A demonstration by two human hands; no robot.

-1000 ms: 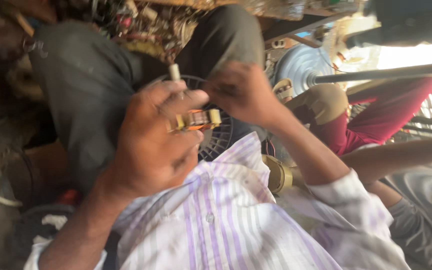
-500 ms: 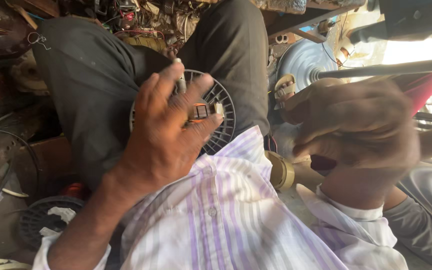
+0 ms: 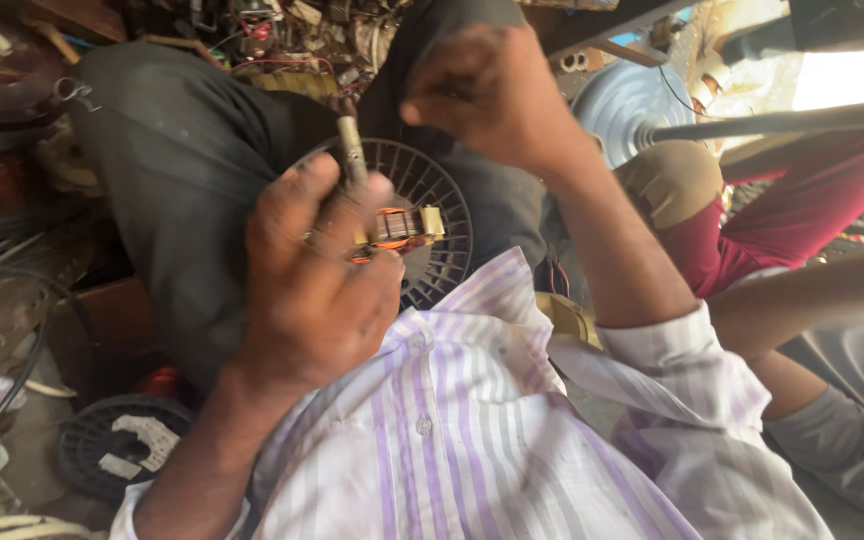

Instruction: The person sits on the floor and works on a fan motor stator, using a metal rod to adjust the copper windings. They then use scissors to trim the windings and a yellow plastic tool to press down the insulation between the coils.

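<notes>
a: the right hand [image 3: 487,90] has swung from the right edge up over the knee, and the view has tipped.
b: and its grip?
a: curled shut; i cannot tell if anything is inside.
b: the left hand [image 3: 317,280]?
a: fingers clamped round a small copper-wound motor core [image 3: 402,228], shaft up, above the black fan grille [image 3: 442,215] on the lap. the windings look intact, so stripping seems hardly begun.
</notes>
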